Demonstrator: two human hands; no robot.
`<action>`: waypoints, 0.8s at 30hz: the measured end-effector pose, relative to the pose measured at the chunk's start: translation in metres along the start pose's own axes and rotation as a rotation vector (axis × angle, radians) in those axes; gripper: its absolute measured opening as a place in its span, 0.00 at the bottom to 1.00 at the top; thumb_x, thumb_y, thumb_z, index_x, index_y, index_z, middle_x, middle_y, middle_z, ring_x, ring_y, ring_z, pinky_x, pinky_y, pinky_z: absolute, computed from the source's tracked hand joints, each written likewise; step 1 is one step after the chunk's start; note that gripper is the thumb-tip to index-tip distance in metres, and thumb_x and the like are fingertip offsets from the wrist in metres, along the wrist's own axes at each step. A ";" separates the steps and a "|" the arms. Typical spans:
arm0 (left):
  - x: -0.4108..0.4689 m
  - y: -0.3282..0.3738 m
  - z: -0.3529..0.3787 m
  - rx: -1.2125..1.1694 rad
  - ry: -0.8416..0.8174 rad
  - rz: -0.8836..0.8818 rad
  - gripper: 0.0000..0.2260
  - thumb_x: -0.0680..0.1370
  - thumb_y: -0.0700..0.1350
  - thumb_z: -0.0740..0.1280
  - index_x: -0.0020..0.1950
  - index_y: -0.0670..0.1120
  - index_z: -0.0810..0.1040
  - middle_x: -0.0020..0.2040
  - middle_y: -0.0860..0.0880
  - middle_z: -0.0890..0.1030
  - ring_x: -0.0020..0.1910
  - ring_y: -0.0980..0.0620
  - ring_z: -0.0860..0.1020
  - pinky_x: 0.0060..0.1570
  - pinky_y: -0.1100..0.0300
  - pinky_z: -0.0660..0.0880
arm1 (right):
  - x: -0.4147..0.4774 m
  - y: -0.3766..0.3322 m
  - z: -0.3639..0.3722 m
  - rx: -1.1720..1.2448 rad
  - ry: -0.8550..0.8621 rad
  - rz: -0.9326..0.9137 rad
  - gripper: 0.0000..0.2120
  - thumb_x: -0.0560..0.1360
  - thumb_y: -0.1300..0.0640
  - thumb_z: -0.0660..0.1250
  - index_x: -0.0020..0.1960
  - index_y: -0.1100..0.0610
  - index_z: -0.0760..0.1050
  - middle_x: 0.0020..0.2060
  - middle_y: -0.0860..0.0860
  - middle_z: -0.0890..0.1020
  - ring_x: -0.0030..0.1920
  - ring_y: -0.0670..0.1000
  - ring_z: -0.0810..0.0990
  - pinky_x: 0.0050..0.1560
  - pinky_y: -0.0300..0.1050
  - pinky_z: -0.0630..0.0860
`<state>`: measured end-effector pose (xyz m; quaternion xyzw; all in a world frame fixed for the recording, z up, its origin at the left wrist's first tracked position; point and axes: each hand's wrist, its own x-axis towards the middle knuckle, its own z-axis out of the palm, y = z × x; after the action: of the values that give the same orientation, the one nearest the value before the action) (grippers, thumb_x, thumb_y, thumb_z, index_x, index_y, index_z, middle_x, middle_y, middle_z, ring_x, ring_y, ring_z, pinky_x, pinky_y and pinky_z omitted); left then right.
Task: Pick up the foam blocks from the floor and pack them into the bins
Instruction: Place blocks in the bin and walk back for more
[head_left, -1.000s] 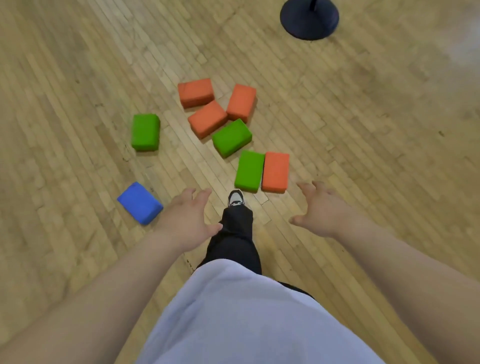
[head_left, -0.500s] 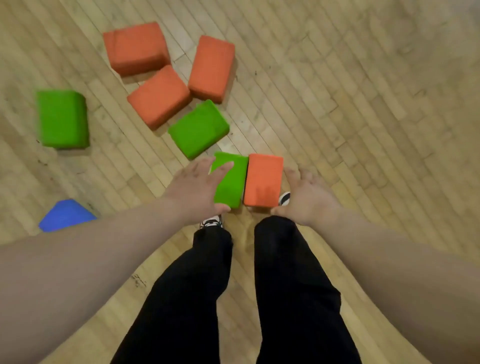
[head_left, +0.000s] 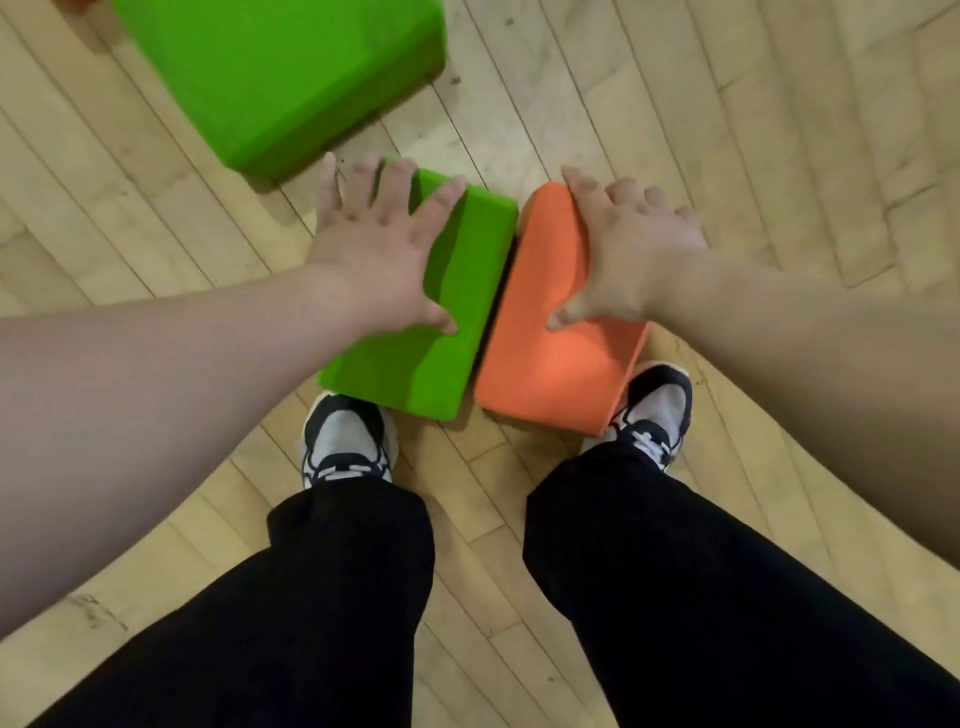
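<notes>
Wooden floor (head_left: 779, 130) lay underfoot. Left hand (head_left: 374, 249) pressed straight, splayed fingers on green block (head_left: 457, 312). Right hand (head_left: 634, 254) curled fingers over orange block (head_left: 545, 364).

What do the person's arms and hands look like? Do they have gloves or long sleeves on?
No gloves, and no sleeves in view. The left forearm and the right forearm are bare all the way to the edge of the picture. The left hand and the right hand are bare too. No ring, watch or wristband shows on either one.
</notes>
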<state>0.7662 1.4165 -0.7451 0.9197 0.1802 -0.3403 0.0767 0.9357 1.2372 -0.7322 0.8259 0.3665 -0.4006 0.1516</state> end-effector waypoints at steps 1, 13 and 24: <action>0.002 -0.001 -0.005 0.021 -0.005 0.010 0.61 0.60 0.78 0.71 0.81 0.60 0.39 0.78 0.40 0.51 0.79 0.34 0.47 0.76 0.31 0.41 | -0.003 0.003 -0.002 0.005 0.013 -0.009 0.72 0.50 0.24 0.77 0.82 0.43 0.41 0.73 0.59 0.66 0.72 0.64 0.66 0.67 0.64 0.66; -0.039 -0.006 -0.087 0.101 -0.174 0.059 0.48 0.60 0.79 0.70 0.77 0.66 0.61 0.65 0.43 0.70 0.64 0.38 0.65 0.60 0.42 0.64 | -0.117 -0.017 -0.015 0.214 -0.024 0.051 0.49 0.67 0.29 0.72 0.79 0.31 0.47 0.66 0.56 0.69 0.66 0.61 0.73 0.62 0.57 0.72; -0.363 0.030 -0.278 -0.072 -0.106 0.055 0.44 0.73 0.71 0.67 0.80 0.63 0.46 0.68 0.47 0.68 0.62 0.40 0.71 0.62 0.45 0.72 | -0.473 -0.106 -0.104 0.736 0.217 0.520 0.43 0.73 0.33 0.67 0.80 0.34 0.46 0.60 0.56 0.72 0.61 0.61 0.74 0.62 0.57 0.72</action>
<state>0.6892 1.3612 -0.2969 0.9016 0.1627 -0.3797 0.1286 0.7221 1.1379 -0.2962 0.9265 -0.0053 -0.3638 -0.0955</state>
